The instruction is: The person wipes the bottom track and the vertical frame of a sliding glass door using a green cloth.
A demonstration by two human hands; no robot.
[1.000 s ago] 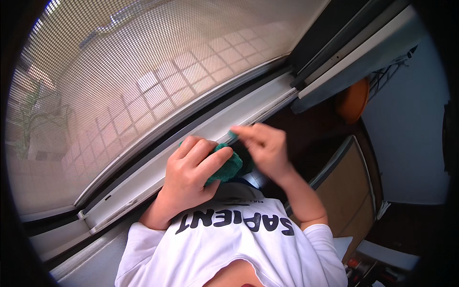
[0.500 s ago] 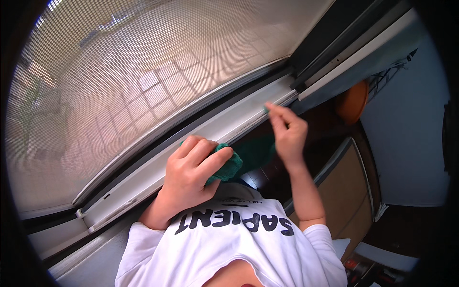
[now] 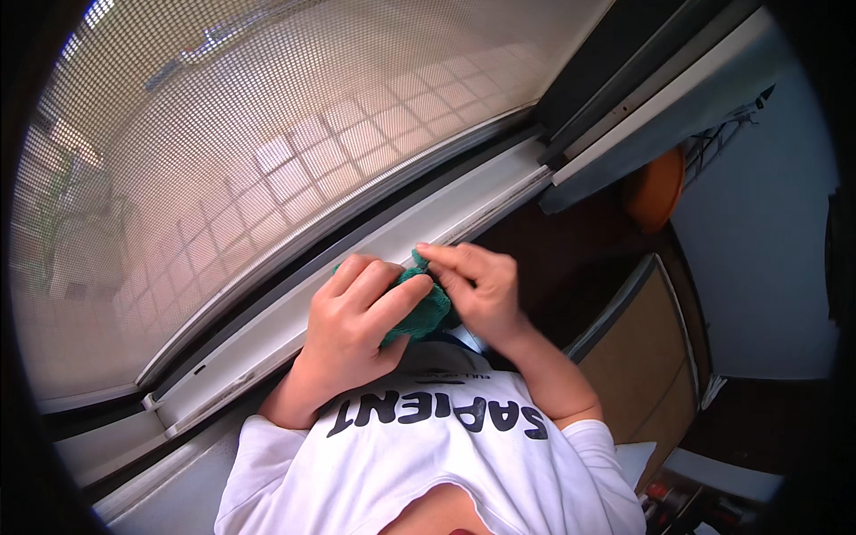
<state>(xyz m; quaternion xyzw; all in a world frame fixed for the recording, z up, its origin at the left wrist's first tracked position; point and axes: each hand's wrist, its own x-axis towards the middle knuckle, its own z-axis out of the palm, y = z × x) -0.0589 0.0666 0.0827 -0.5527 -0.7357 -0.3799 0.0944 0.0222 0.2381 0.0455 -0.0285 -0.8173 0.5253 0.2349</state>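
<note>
A green cloth (image 3: 423, 316) is bunched up in front of my chest, above the inner edge of a white window sill (image 3: 294, 315). My left hand (image 3: 350, 309) is closed around it, with folds bulging out between thumb and fingers. Close on the right, my right hand (image 3: 479, 290) pinches a small end of the same cloth between thumb and fingertips. The two hands almost touch. The part of the cloth inside my left palm is hidden.
A mesh window screen (image 3: 267, 152) fills the upper left, with its dark frame running along the sill. To the right are a brown panel (image 3: 637, 357), an orange rounded object (image 3: 654, 190) and a pale wall (image 3: 758, 267). Assorted items lie at the lower right.
My right hand has come from the upper right down to my left hand, bringing the cloth's end along. The stretch of cloth hanging between the hands has gathered up. My left hand has stayed put.
</note>
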